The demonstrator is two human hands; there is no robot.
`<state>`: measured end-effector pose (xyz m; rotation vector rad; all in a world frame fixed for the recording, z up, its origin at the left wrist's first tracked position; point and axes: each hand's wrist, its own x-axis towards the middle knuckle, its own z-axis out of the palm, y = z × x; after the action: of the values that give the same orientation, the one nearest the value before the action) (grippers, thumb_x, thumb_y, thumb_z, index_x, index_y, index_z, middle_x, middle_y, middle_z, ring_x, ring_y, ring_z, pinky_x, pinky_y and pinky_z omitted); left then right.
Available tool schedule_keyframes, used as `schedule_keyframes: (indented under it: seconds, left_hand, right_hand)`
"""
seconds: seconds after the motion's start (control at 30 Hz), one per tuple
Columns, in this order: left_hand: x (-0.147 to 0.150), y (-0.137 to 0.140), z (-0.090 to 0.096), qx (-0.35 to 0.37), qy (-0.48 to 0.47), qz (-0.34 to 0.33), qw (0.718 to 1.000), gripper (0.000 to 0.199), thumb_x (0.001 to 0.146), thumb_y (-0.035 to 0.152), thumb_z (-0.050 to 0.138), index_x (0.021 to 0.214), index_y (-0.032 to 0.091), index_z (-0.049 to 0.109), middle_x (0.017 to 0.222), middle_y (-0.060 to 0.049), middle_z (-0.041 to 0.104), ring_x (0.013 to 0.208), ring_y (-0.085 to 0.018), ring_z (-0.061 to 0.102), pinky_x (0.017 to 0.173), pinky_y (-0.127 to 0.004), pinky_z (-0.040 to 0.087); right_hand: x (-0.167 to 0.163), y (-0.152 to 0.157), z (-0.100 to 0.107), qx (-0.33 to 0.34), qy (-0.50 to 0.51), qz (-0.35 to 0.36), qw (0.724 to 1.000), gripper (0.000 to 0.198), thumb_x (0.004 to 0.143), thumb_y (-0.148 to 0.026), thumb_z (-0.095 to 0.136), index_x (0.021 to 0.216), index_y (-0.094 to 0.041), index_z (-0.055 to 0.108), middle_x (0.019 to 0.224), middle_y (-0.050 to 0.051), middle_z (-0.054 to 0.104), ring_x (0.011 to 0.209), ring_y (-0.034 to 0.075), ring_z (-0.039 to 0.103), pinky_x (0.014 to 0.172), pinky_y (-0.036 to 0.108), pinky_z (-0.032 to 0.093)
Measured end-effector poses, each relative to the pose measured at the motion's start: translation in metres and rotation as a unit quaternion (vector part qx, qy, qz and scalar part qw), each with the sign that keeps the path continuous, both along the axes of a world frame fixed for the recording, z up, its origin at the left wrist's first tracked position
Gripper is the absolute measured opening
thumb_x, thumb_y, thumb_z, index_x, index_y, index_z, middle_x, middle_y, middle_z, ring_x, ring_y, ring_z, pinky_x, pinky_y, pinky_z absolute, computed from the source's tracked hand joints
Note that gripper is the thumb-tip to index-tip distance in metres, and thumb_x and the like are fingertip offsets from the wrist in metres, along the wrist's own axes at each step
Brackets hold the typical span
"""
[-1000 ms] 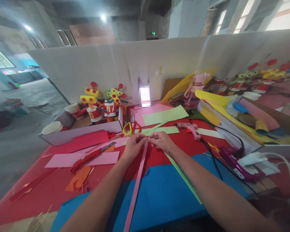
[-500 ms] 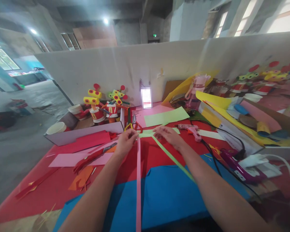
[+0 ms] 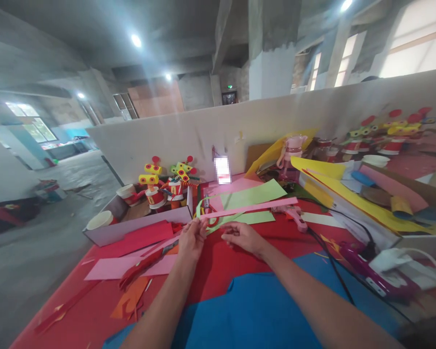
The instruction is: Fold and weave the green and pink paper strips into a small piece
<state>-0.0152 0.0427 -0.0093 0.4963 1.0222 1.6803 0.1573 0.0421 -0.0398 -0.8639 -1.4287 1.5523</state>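
Note:
My left hand (image 3: 192, 237) pinches the joined ends of two narrow paper strips. From its fingertips the pink paper strip (image 3: 254, 207) stretches off to the right, above the red tabletop. The light green paper strip (image 3: 199, 207) curves up and over beside the fingers; part of its run is hidden among other green paper. To the right, my right hand (image 3: 244, 237) is half curled with thumb and fingers apart, and no strip shows in it. Just behind the left fingertips lie scissors (image 3: 213, 221), partly covered by the strips.
Green paper sheets (image 3: 256, 194) lie at the back, near a pink glue gun (image 3: 294, 215). Paper-cup robot figures (image 3: 155, 191) stand in a box at left. Red-handled scissors (image 3: 140, 271) rest on pink paper. A purple power strip (image 3: 378, 276) is at right, blue paper (image 3: 261, 310) in front.
The pink strip has swung from hanging toward me to pointing right, and the green strip now loops upward. My right hand has come off the strips. The view has tilted up.

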Motion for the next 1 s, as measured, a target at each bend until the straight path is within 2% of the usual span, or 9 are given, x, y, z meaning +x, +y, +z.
schedule_keyframes:
  seconds: [0.07,0.13,0.27,0.4,0.63,0.73,0.87,1.0]
  left_hand:
    - [0.013,-0.006,-0.006,-0.011,0.011,-0.038,0.999,0.015,0.073,0.005,0.071,0.068,0.015,0.061,0.065,-0.001,0.068,0.068,-0.012,0.071,0.063,-0.017,0.059]
    - [0.025,-0.014,-0.012,-0.009,0.013,-0.086,0.996,0.015,0.069,0.008,0.075,0.068,0.014,0.062,0.067,-0.001,0.068,0.068,-0.013,0.070,0.063,-0.019,0.058]
    - [0.038,-0.024,-0.020,0.000,0.024,-0.166,0.986,0.023,0.060,0.020,0.083,0.071,0.012,0.064,0.061,0.000,0.064,0.054,-0.010,0.062,0.052,-0.019,0.052]
    - [0.041,-0.026,-0.021,0.002,0.039,-0.178,0.983,0.031,0.056,0.026,0.086,0.069,0.011,0.063,0.057,-0.001,0.062,0.052,-0.009,0.059,0.049,-0.018,0.047]
    - [0.040,-0.025,-0.020,0.002,0.040,-0.214,0.976,0.031,0.059,0.027,0.084,0.075,0.012,0.062,0.061,-0.004,0.066,0.054,-0.012,0.061,0.051,-0.021,0.048]
    - [0.041,-0.025,-0.020,0.009,0.040,-0.222,0.974,0.031,0.063,0.032,0.082,0.075,0.013,0.061,0.061,-0.003,0.065,0.055,-0.012,0.062,0.053,-0.022,0.049]
    - [0.041,-0.024,-0.022,0.025,0.072,-0.204,0.976,0.034,0.061,0.035,0.083,0.068,0.014,0.058,0.053,0.001,0.060,0.050,-0.010,0.058,0.051,-0.021,0.046]
    - [0.039,-0.023,-0.022,0.016,0.090,-0.190,0.978,0.037,0.056,0.038,0.084,0.065,0.014,0.058,0.053,0.001,0.059,0.046,-0.008,0.053,0.047,-0.020,0.042]
  right_hand:
    - [-0.003,0.000,0.003,0.019,0.022,-0.039,0.999,0.046,0.064,-0.044,0.078,0.100,-0.017,0.067,0.076,0.001,0.067,0.060,0.012,0.060,0.055,0.025,0.049]
    - [-0.002,0.001,0.003,0.040,0.024,-0.073,0.996,0.040,0.066,-0.049,0.075,0.089,-0.017,0.069,0.080,0.003,0.070,0.066,0.015,0.063,0.060,0.027,0.051]
    - [0.000,0.002,0.000,0.064,-0.027,-0.109,0.992,0.037,0.073,-0.052,0.068,0.072,-0.016,0.070,0.070,0.005,0.070,0.065,0.019,0.063,0.060,0.028,0.049]
    - [-0.002,-0.002,-0.002,0.043,-0.040,-0.135,0.989,0.036,0.073,-0.050,0.065,0.065,-0.015,0.068,0.061,0.004,0.067,0.057,0.017,0.060,0.055,0.027,0.045]
    - [-0.001,-0.004,0.002,0.003,-0.025,-0.164,0.986,0.029,0.070,-0.042,0.065,0.056,-0.016,0.064,0.053,0.002,0.063,0.049,0.013,0.055,0.049,0.024,0.040]
    - [-0.003,-0.004,0.002,-0.024,-0.005,-0.158,0.987,0.025,0.066,-0.039,0.067,0.058,-0.016,0.065,0.053,0.001,0.062,0.048,0.012,0.055,0.048,0.023,0.042]
    - [-0.004,-0.006,0.001,-0.035,0.002,-0.125,0.992,0.027,0.066,-0.041,0.068,0.059,-0.015,0.066,0.053,0.002,0.062,0.047,0.013,0.056,0.044,0.022,0.040]
    - [-0.004,-0.005,-0.002,-0.045,-0.017,-0.145,0.988,0.029,0.066,-0.042,0.068,0.059,-0.014,0.065,0.053,0.003,0.062,0.045,0.013,0.056,0.039,0.021,0.036]
